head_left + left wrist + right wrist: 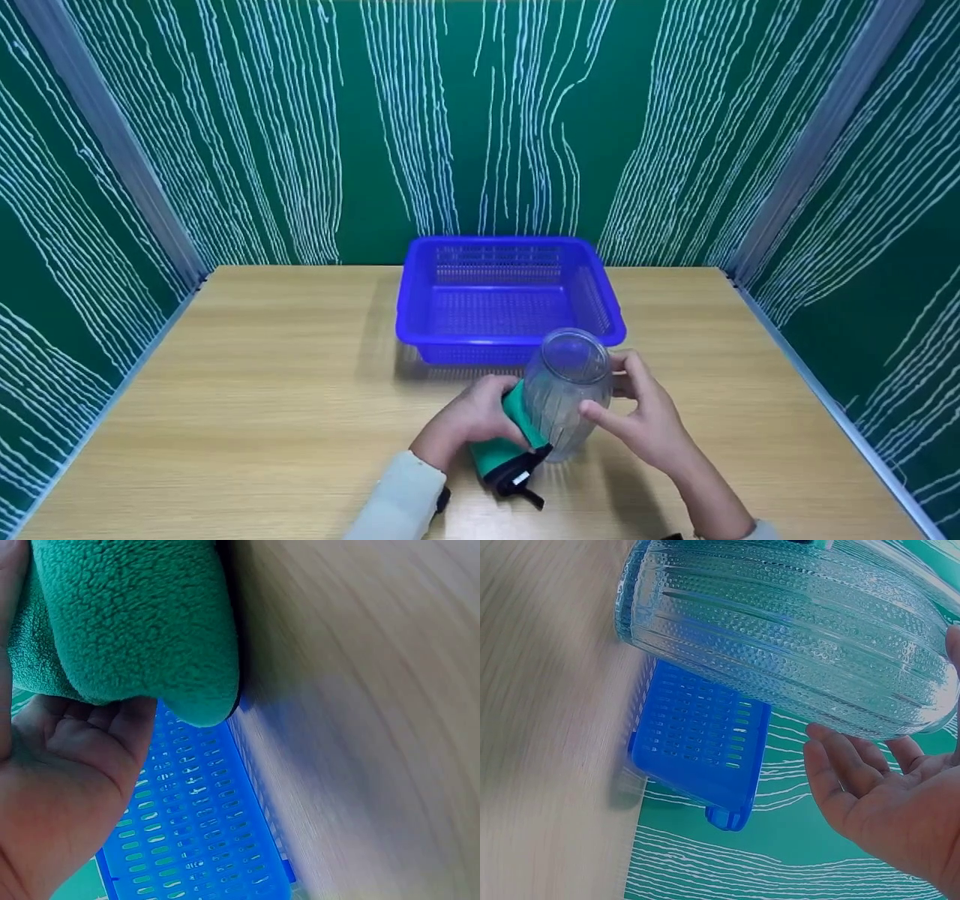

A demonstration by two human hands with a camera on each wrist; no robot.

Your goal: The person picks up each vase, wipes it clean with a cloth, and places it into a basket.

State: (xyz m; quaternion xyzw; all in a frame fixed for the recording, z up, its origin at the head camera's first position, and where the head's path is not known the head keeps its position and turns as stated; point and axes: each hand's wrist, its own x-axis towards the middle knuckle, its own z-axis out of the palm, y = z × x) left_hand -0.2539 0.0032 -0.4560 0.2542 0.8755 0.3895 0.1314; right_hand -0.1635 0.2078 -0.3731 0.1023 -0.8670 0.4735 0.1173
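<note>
Landmark: the blue basket (480,340); sides taken as the person sees them. It sits upright on the wooden table (285,390), and I can see its slotted walls and meshed floor.

Left hand (480,412): grasping, in front of the basket's near wall. Thumb on one side, fingers curled round the other side of a green cloth bundle (496,454). Fleecy surface in the left wrist view. Bundle lies in front of the basket and apart from it, tilted, with its black end (501,474) toward the person; a white tag (521,478) and a dark strap (533,499) show there.

Right hand (651,427): grasping lightly, in front of the basket's near right corner. Thumb on the near side of a clear glass jar (559,409), fingers bent about the far side, a gap at the palm. Jar ribbed and dimpled, mouth upward, roughly upright. Its rim overlaps the basket's near edge from above; contact between them, cannot tell. Cloth bundle just beside the jar, seemingly against it.

Behind the basket: green wall (465,112) with wavy white lines. Pale sleeve (401,495) on the left arm.
</note>
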